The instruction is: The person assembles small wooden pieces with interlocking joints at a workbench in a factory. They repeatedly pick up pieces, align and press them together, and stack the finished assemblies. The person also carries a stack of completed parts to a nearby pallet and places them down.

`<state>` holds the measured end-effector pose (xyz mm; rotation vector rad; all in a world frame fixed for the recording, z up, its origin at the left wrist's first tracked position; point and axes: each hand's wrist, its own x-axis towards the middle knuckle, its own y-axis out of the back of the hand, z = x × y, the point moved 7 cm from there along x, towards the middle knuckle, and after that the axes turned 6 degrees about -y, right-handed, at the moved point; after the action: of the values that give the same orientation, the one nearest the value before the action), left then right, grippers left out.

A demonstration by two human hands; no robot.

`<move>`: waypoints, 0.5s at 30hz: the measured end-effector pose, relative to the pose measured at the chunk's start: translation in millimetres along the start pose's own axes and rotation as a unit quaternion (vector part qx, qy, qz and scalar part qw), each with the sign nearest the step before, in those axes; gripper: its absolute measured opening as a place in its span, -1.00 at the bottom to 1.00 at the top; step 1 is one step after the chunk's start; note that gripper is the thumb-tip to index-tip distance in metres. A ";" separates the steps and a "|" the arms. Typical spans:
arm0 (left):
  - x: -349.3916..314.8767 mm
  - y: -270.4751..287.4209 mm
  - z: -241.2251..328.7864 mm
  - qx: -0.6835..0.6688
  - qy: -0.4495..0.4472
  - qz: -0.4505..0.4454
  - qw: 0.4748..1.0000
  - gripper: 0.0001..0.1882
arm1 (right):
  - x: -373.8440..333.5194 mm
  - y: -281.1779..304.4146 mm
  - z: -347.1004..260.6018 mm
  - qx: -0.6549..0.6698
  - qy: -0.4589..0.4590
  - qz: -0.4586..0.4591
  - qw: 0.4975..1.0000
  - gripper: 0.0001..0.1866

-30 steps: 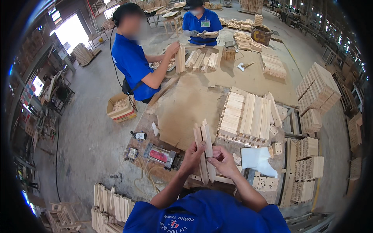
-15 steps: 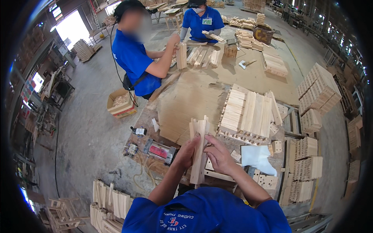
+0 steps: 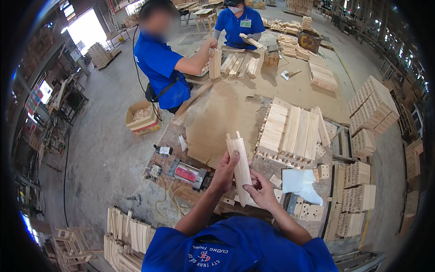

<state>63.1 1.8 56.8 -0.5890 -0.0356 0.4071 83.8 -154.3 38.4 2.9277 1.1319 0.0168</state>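
A pale wooden slat piece [image 3: 240, 163] with dowel pins at its far end is held before my chest, tilted with its far end to the left. My left hand [image 3: 224, 172] is closed round its left side, thumb on the face. Lower down, my right hand [image 3: 262, 190] grips the right edge near the close end, thumb on top. Whether it is one slat or several together, I cannot tell. Just right of my hands, slats with dowelled ends [image 3: 290, 133] lie in rows on the table.
A pneumatic cylinder [image 3: 186, 174] with hoses sits left of my hands. White foam sheet [image 3: 299, 183] and drilled blocks [image 3: 311, 212] lie right. Cardboard [image 3: 217, 122] covers the table. Two co-workers [image 3: 161, 63] handle wood across it. Stacked slats [image 3: 129, 233] stand lower left; more stacks [image 3: 372, 104] stand right.
The held wood has turned, now showing a broad flat face with its pins upward. My right hand has slid down toward its near end; my left hand has a thumb across the face.
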 end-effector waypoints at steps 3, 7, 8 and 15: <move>-2.2 -6.3 4.8 -0.006 -0.004 -0.002 1.000 -0.58 | -1.1 2.7 -0.3 0.005 0.003 -0.004 1.000 -0.35; -4.6 -7.2 6.8 0.013 -0.011 -0.020 1.000 -0.60 | -0.6 1.7 -1.7 0.009 -0.010 -0.007 1.000 -0.34; -5.7 -6.2 7.0 0.008 -0.014 -0.016 1.000 -0.61 | 0.0 1.8 -2.1 0.006 -0.019 -0.011 1.000 -0.33; -12.6 -0.2 4.2 -0.044 -0.035 0.017 0.998 -0.68 | 3.6 1.8 -10.7 -0.061 0.006 -0.033 0.998 -0.32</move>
<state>50.9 -0.9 61.4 -0.6633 -0.1109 0.4614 87.5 -153.2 49.2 2.7868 1.1849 0.0988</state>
